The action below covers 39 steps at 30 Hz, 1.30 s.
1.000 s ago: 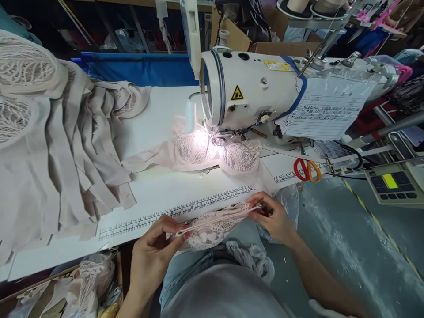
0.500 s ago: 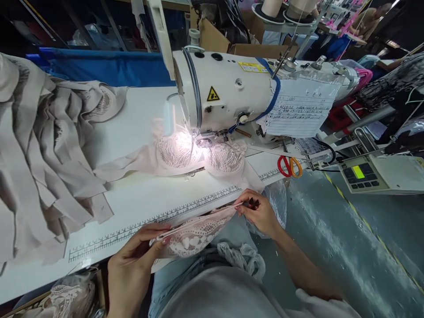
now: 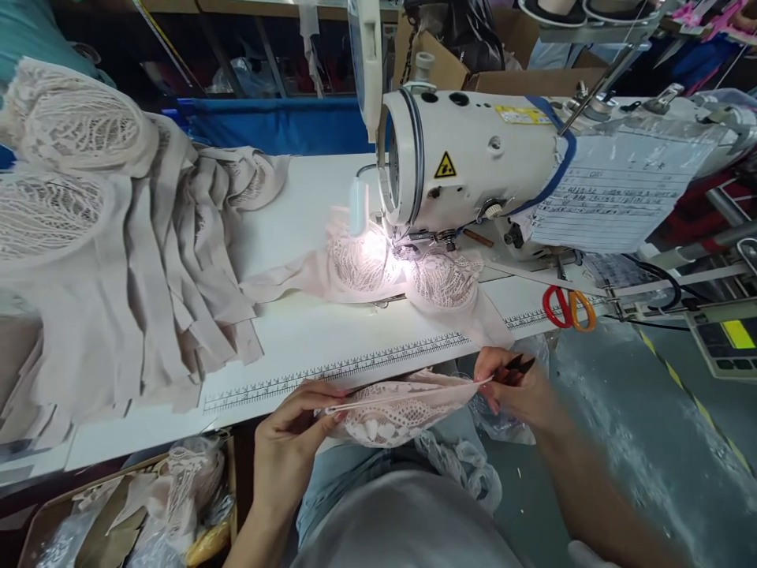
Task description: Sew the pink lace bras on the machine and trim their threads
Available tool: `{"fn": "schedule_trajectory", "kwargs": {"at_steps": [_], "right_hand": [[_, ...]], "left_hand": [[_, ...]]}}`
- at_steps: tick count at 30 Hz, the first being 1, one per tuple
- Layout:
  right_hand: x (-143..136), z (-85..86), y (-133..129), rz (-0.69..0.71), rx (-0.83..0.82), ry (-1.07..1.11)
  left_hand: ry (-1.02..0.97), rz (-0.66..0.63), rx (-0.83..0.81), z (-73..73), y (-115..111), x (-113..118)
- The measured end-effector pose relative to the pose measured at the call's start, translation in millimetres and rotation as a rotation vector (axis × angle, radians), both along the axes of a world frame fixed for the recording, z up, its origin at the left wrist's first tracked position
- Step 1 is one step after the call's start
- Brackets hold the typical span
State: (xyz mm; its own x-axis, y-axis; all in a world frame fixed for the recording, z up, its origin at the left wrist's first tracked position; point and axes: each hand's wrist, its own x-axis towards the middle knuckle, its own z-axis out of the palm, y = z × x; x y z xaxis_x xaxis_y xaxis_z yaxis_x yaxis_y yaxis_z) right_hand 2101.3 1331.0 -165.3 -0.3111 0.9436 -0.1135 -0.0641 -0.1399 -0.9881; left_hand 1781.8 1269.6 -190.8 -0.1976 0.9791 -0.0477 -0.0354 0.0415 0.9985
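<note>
My left hand [image 3: 296, 434] pinches the left end of a pale pink lace piece [image 3: 396, 414] just below the table's front edge. The piece's right end is pinched in my right hand [image 3: 513, 386], which also has small dark-bladed snips [image 3: 519, 367] tucked in its fingers. Between both hands the fabric's upper edge is stretched nearly straight. Behind it, a lace bra [image 3: 443, 285] lies on the white table under the lit needle area of a sewing machine [image 3: 467, 158].
Beige bra pieces [image 3: 136, 292] are piled at the left. Red and orange scissors [image 3: 568, 308] lie at the table's right edge. A printed ruler [image 3: 331, 372] runs along the front. Below left stands a box [image 3: 232, 489] of scraps. A control panel [image 3: 725, 339] is at the right.
The view has swung left, showing more of the pile and the box. Both hands still hold the lace piece, its upper edge now closer to level.
</note>
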Motion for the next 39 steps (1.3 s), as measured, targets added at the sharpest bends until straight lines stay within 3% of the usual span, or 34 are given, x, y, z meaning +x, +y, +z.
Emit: {"fn": "schedule_trajectory", "kwargs": {"at_steps": [5, 8, 10, 15, 23, 31, 39], "right_hand": [[-4.6, 31.0, -5.8, 0.101, 0.023, -0.075], [-28.3, 44.6, -13.2, 0.186, 0.055, -0.241], [-45.7, 46.0, -16.7, 0.234, 0.089, -0.321], [-59.7, 39.7, -17.2, 0.209, 0.150, -0.369], [-56.4, 41.8, -14.2, 0.173, 0.118, -0.341], [-44.9, 24.4, -15.9, 0.089, 0.078, -0.260], [-50.9, 23.2, -17.8, 0.278, 0.063, -0.355]], "left_hand": [[0.043, -0.305, -0.140, 9.6, 4.7, 2.2], [0.135, -0.535, -0.058, 19.2, 7.7, 26.2], [0.152, -0.589, 0.023, 23.4, 7.8, 48.1], [0.124, -0.427, 0.074, 23.2, 8.0, 80.9], [0.193, -0.389, 0.075, 21.5, 13.6, 79.7], [0.028, -0.378, -0.211, 25.0, 18.8, 75.1], [-0.010, -0.421, -0.286, 28.6, 21.0, 72.8]]}}
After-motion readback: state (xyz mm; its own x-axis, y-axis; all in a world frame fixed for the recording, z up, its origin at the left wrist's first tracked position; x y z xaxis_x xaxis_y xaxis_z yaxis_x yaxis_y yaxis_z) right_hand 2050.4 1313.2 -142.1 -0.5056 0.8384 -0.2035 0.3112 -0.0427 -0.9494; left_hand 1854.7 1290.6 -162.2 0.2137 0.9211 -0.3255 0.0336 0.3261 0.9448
